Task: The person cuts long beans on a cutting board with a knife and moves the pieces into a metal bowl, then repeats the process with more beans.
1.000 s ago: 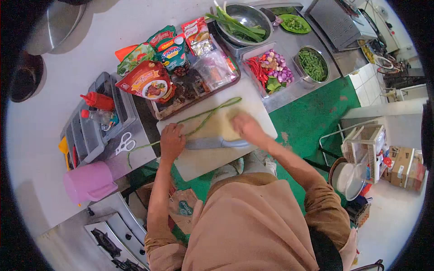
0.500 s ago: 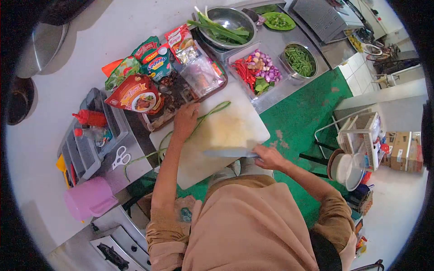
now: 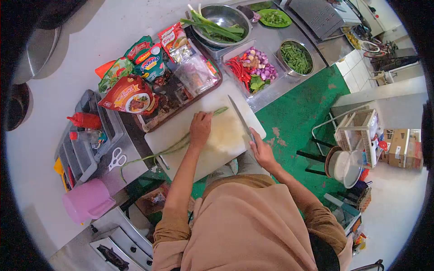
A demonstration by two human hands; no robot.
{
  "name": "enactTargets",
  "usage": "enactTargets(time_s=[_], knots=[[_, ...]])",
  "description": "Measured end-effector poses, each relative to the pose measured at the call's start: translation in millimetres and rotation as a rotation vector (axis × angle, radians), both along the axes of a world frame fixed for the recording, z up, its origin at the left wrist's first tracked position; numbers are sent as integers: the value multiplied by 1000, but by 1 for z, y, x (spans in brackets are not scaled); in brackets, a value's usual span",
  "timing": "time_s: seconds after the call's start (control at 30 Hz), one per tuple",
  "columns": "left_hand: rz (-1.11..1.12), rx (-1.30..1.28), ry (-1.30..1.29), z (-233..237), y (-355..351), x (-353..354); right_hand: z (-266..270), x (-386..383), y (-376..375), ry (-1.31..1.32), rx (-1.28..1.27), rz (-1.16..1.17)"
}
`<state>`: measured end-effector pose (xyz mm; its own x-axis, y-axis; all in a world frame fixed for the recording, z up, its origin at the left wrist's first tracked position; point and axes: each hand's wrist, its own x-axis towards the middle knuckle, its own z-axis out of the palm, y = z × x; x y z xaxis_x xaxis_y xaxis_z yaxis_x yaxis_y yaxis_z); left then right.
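Note:
My left hand presses a small bunch of green long beans against the white cutting board, its fingers closed over them. The bean ends stick out just past my fingertips, and the tails trail left over the board's edge toward the scissors. My right hand grips a kitchen knife by its handle. Its blade points away from me along the right part of the board, to the right of the bean ends and apart from them.
Beyond the board stands a tray with seasoning packets. A clear container of chillies and shallots, a bowl of cut green beans and a steel bowl of leeks stand further back. Scissors and a pink pitcher are left.
My right hand has turned the knife from lying sideways near me to pointing away. My left hand has moved right and nearer, and the beans now lie straighter and bunched together.

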<state>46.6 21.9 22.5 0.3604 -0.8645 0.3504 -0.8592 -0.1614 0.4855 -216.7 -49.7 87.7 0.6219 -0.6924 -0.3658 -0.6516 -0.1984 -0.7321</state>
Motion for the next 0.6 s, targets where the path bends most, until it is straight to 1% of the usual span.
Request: enactTargets(time_s=[0.07,0.1,0.17,0.23,0.3,0.4,0.6], knots=[[1,-22,7,1,3,-4,-7,4,4,-301,-366,158],[1,-46,12,2,4,-5,-8,2,7,-300,-366,160],[17,-23,-2,0,3,-6,-7,0,14,-33,-232,195],[34,0,-16,0,2,-7,-8,2,16,-60,-263,191],[36,-76,-39,0,1,-9,-8,4,18,-89,-291,185],[42,-84,-80,1,0,-11,-7,5,18,-40,-313,193],[40,-39,-36,-2,-5,-13,-10,4,19,-6,-319,192]])
